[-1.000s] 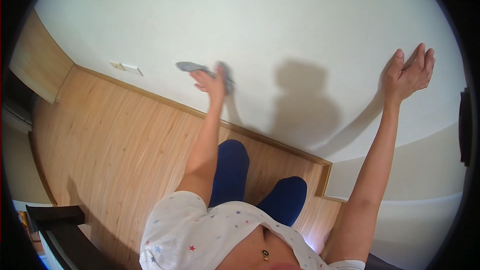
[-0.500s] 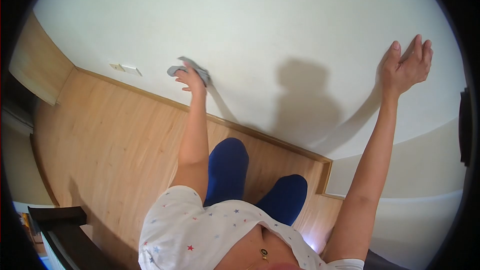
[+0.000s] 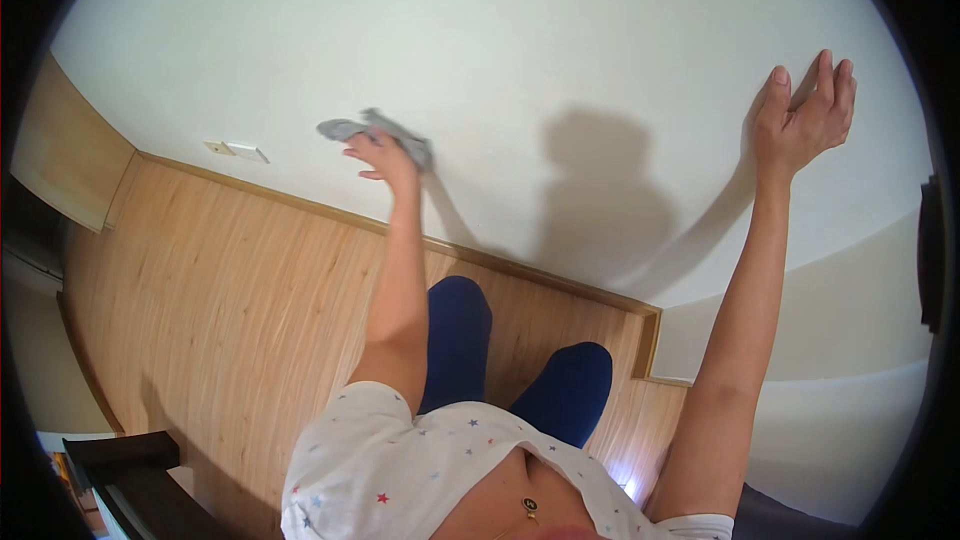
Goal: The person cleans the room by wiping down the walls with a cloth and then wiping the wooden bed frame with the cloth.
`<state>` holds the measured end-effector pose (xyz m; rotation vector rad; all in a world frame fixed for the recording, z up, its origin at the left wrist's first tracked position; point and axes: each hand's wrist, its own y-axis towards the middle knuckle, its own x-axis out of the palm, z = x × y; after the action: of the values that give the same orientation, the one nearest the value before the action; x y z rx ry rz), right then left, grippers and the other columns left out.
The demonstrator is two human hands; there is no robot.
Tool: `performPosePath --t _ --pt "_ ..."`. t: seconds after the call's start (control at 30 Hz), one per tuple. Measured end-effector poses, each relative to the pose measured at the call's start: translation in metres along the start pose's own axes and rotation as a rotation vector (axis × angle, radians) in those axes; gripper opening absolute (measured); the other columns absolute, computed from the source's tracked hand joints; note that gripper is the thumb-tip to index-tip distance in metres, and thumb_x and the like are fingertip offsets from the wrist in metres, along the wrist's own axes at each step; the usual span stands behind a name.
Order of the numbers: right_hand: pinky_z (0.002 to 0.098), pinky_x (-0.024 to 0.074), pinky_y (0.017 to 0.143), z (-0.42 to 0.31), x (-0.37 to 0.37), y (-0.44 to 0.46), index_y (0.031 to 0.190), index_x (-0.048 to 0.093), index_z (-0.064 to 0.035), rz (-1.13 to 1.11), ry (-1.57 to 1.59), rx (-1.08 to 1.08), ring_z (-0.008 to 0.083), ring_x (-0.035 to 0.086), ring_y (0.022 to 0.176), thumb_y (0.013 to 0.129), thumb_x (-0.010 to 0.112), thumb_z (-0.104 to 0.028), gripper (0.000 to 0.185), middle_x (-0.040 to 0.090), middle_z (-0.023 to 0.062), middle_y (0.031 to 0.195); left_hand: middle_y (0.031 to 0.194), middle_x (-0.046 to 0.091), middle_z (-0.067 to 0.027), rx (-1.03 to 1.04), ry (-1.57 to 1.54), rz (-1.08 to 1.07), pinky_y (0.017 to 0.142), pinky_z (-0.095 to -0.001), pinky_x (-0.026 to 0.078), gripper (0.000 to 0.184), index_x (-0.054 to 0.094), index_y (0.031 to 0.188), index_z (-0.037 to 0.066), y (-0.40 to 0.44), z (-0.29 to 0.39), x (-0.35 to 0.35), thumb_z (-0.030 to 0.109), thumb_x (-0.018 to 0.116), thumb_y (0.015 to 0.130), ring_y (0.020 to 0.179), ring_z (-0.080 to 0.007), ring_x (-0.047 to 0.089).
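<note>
A grey cloth [image 3: 345, 128] lies against the white wall [image 3: 480, 60] at the left of centre, low on the wall. My left hand [image 3: 385, 157] is on the cloth and presses it to the wall, its fingers spread; part of the cloth shows past the fingers and beside the wrist. Farther right and higher, my right hand [image 3: 805, 127] rests on the wall with fingers apart and holds nothing.
A socket and switch plate [image 3: 237, 151] sits low on the wall, left of the cloth. Wooden skirting [image 3: 500, 265] runs along the wood floor [image 3: 230, 290]. A wooden panel [image 3: 70, 150] stands at the far left, dark furniture [image 3: 150, 485] at the lower left.
My left hand and the cloth have swung left across the wall, then slightly back right. My right hand appears slightly higher and farther left, as the view has shifted a little.
</note>
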<state>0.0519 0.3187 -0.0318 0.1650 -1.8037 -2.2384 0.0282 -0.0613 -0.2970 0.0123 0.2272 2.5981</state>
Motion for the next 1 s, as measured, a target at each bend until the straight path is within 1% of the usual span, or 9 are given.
performPosePath --t 0.13,0.33,0.5,0.6,0.67,0.77,0.87,0.97,1.0 --pt "0.048 0.0199 0.103 -0.002 0.002 0.0 0.125 0.05 -0.0119 0.011 -0.025 0.012 0.033 0.034 0.126 0.083 0.056 -0.038 0.05 0.042 0.0138 0.134 0.152 0.002 -0.0134 -0.134 -0.041 0.059 0.102 -0.0608 -0.009 0.064 0.01 0.143 0.003 0.031 0.006 -0.01 0.04 0.033 0.096 0.138 -0.0367 -0.007" --pt "0.0483 0.0203 0.103 -0.001 0.001 0.0 0.126 0.049 -0.0121 -0.009 -0.028 0.011 0.0332 0.033 0.127 0.082 0.056 -0.037 0.05 0.042 0.014 0.134 0.145 0.0 -0.0326 0.541 0.298 -0.258 0.101 -0.0616 -0.012 0.123 0.01 0.138 -0.01 -0.097 0.057 0.016 0.062 0.071 0.06 0.136 -0.0411 -0.014" --pt "0.0488 0.0201 0.103 0.002 0.0 0.0 0.125 0.049 -0.0114 -0.011 -0.014 -0.004 0.0343 0.033 0.126 0.082 0.055 -0.037 0.051 0.042 0.0148 0.134 0.148 0.005 -0.0236 0.569 0.379 -0.243 0.103 -0.0594 -0.011 0.094 0.015 0.136 -0.011 -0.08 0.044 0.013 0.048 0.059 0.078 0.137 -0.0404 -0.012" --pt "0.0491 0.0198 0.103 0.0 0.001 0.0 0.125 0.05 -0.0108 -0.009 -0.017 0.012 0.0346 0.033 0.126 0.082 0.055 -0.037 0.051 0.043 0.0153 0.133 0.151 0.003 -0.0176 0.172 0.175 -0.017 0.102 -0.0606 -0.01 0.06 0.016 0.141 0.0 0.003 0.009 0.005 0.03 0.038 0.094 0.139 -0.0339 -0.008" --pt "0.0492 0.0196 0.103 -0.001 0.0 0.0 0.124 0.05 -0.0105 0.0 -0.012 0.019 0.0346 0.033 0.126 0.082 0.055 -0.037 0.05 0.043 0.0155 0.133 0.151 0.003 -0.0173 -0.1 -0.078 0.033 0.102 -0.0603 -0.009 0.058 0.016 0.141 0.001 0.042 0.019 -0.017 0.031 0.034 0.095 0.139 -0.0348 -0.006" --pt "0.0494 0.0194 0.103 -0.002 0.001 -0.001 0.125 0.05 -0.0108 0.002 -0.018 0.026 0.0344 0.032 0.126 0.082 0.054 -0.038 0.051 0.042 0.0152 0.134 0.151 0.003 -0.015 -0.139 -0.185 0.083 0.102 -0.0609 -0.01 0.056 0.018 0.14 0.003 0.065 0.012 -0.023 0.033 0.032 0.096 0.139 -0.0359 -0.004" --pt "0.0494 0.0194 0.103 -0.004 -0.002 0.0 0.127 0.047 -0.0118 -0.014 -0.057 0.037 0.0341 0.032 0.126 0.083 0.053 -0.038 0.051 0.04 0.0142 0.135 0.15 0.002 -0.0198 0.058 0.016 0.051 0.1 -0.062 -0.011 0.069 0.02 0.138 -0.003 0.036 0.027 -0.013 0.041 0.043 0.091 0.138 -0.0365 -0.005" --pt "0.0494 0.0196 0.103 -0.004 -0.001 -0.001 0.128 0.045 -0.0124 -0.01 -0.062 0.02 0.0341 0.033 0.126 0.084 0.052 -0.037 0.052 0.04 0.0134 0.135 0.145 0.001 -0.0333 0.522 0.258 -0.089 0.099 -0.0642 -0.011 0.111 0.02 0.131 -0.016 -0.045 0.071 0.011 0.058 0.068 0.064 0.136 -0.0418 -0.009" --pt "0.0494 0.0197 0.103 -0.003 -0.001 -0.001 0.128 0.045 -0.0125 -0.011 -0.062 0.013 0.0342 0.033 0.126 0.084 0.052 -0.037 0.052 0.04 0.0132 0.135 0.145 -0.001 -0.0331 0.642 0.339 -0.185 0.099 -0.0639 -0.012 0.112 0.02 0.133 -0.013 -0.074 0.088 0.013 0.061 0.068 0.063 0.136 -0.0414 -0.01"
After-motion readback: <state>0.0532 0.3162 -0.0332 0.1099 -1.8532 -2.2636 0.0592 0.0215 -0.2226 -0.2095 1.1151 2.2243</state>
